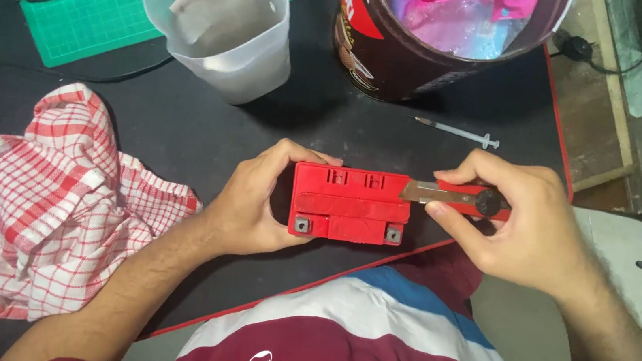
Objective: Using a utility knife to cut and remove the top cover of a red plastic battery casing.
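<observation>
A red battery [349, 205] is gripped by the left hand [253, 201] above the worktop [204, 133]. A red utility knife [457, 198], fingers closed on it, is held in the right hand [523, 226], its blade seemingly at the lid seam. The blade is best kept shallow and steered away from the holding fingers.

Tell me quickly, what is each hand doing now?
Left hand: closed around the red box.
Right hand: closed on the utility knife, blade at the box's edge.

A black mat [206, 121] carries a checked cloth [49, 204], plastic jug [230, 26], dark tub [437, 31], syringe [457, 131] and green cutting mat [95, 22].
</observation>
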